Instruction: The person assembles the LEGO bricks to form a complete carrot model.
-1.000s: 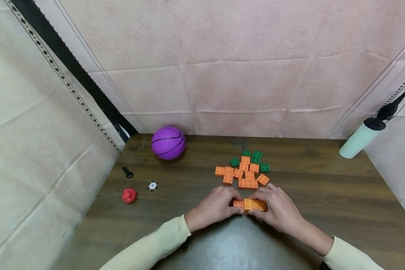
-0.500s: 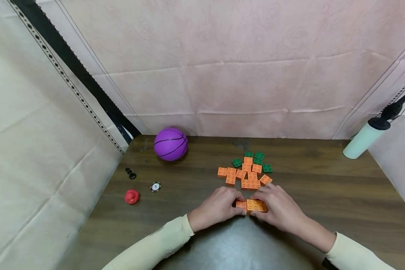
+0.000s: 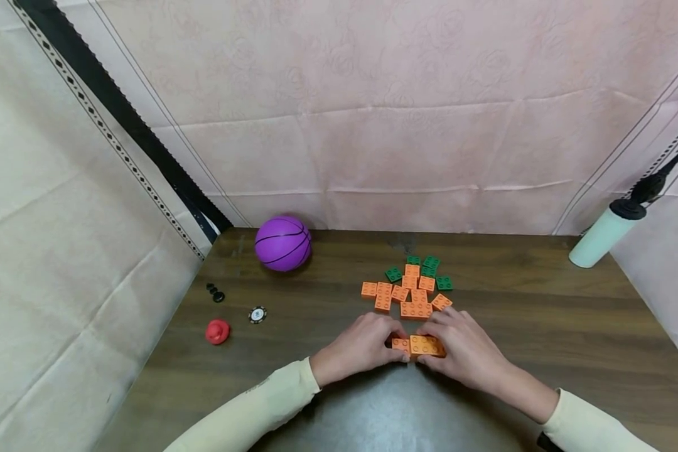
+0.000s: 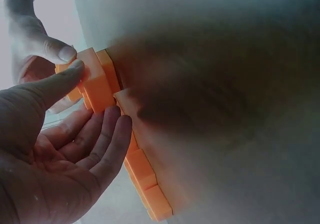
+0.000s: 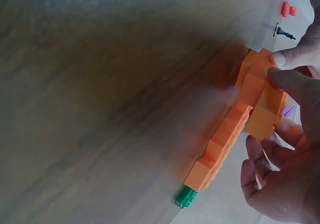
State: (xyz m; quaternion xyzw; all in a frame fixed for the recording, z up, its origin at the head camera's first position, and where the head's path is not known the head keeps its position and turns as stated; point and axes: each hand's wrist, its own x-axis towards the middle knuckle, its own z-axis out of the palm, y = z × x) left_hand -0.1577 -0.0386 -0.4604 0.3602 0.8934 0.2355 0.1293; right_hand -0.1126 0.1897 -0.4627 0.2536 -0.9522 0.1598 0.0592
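Near the front of the table, two orange toy building bricks sit end to end between the hands. The left hand (image 3: 367, 342) pinches the smaller brick (image 3: 401, 344) between thumb and fingers. At the other end, the right hand (image 3: 466, 348) pinches the longer, slightly yellower brick (image 3: 425, 345), thumb on the near side. In the right wrist view the thumbs meet close together over the near faces of the orange bricks (image 5: 265, 115), which stand a little above the row behind. The lower fingers of the left hand (image 4: 65, 169) curve loosely beneath.
Just beyond the hands lies a flat cluster of orange bricks (image 3: 415, 310) with several green bricks (image 3: 444, 283) at its far end. Left are a purple ball (image 3: 283, 243), a poker chip (image 3: 257, 314), a red rounded toy (image 3: 217, 331) and a black chess piece (image 5: 286, 32). A mint bottle (image 3: 601, 242) is far right.
The whole head view shifts slightly. Both hands keep their pinch on the two orange bricks, with no other visible movement.
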